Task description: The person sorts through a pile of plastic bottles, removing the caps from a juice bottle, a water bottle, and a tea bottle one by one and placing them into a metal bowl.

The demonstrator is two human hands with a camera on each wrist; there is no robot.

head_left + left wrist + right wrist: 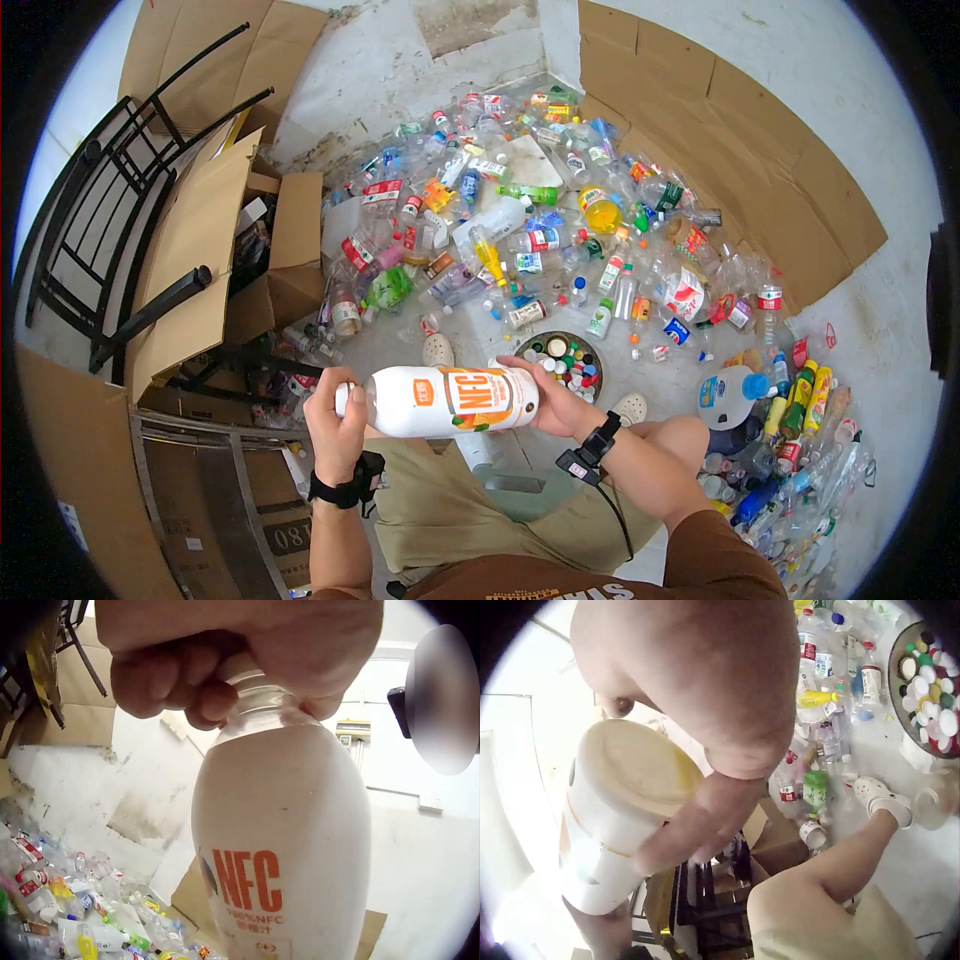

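A large white juice bottle (pixel 420 402) with orange NFC lettering lies sideways above the lap in the head view. At its neck end, the left hand (pixel 334 425) curls its fingers round the white cap (pixel 345 399). The left wrist view shows those fingers round the clear ridged neck (pixel 259 697), hiding most of the cap. My right hand (pixel 562 402) grips the base end, its fingers (pixel 686 832) along the bottle's side in the right wrist view. Just beyond the bottle stands a round bowl (pixel 894 686) holding many loose, coloured caps.
A big heap of plastic bottles (pixel 540 238) covers the floor ahead. More bottles lie at the right, beside a clear jug (pixel 728 398) with a blue cap. Cardboard boxes (pixel 295 230) and a black metal frame (pixel 150 215) stand on the left. White clogs (pixel 437 349) show below.
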